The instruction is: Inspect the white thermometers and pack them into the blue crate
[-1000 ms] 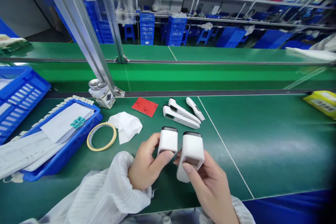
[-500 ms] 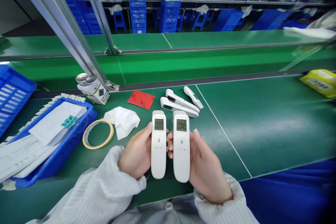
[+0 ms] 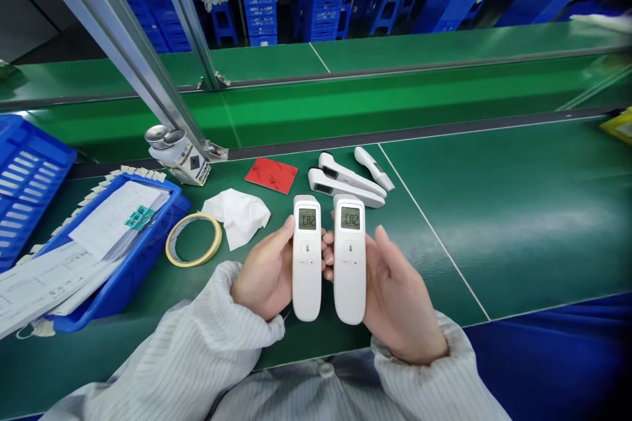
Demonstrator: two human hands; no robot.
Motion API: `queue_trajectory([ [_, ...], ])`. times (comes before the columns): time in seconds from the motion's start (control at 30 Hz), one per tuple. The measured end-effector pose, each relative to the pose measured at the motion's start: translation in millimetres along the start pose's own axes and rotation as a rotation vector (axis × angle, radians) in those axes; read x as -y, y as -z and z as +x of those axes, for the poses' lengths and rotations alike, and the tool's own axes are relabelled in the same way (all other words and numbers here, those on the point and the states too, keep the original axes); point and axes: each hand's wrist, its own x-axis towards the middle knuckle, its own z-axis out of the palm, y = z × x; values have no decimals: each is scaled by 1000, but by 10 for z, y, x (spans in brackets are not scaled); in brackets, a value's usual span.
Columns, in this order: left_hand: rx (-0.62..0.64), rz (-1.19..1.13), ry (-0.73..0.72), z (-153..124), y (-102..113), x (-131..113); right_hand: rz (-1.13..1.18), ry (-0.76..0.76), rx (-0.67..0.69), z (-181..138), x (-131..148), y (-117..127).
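Observation:
Two white infrared thermometers are held side by side above the green bench, screens facing me. My left hand point(image 3: 266, 270) is closed around the left thermometer point(image 3: 307, 283), its thumb along the left edge. In my right hand point(image 3: 402, 299) lies the right thermometer point(image 3: 349, 286), with fingertips curled round its left side and the thumb raised off it. Both displays are lit with similar characters. Just beyond them, two more white thermometers point(image 3: 345, 187) lie close together, and another thermometer point(image 3: 374, 168) rests to their right.
To the left are a tape roll point(image 3: 170, 247), a crumpled white cloth point(image 3: 241, 217), a red card point(image 3: 271, 175) and a blue tray point(image 3: 111, 302) of papers. A white box point(image 3: 185, 161) stands by the metal post point(image 3: 123, 59). A yellow package point(image 3: 619, 126) sits far right.
My view has tilted slightly down and shifted, so the bench items appear displaced. Both hands keep the same hold on the two thermometers, and the display characters look clearer.

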Motion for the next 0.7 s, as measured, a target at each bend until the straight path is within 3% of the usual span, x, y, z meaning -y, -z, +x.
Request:
queue_trajectory([
  [0.17, -26, 15, 17, -23, -16, -23, 123, -34, -17, 3, 6, -42],
  [0.7, -77, 34, 37, -38, -54, -34, 199, -24, 29, 0, 8, -27],
])
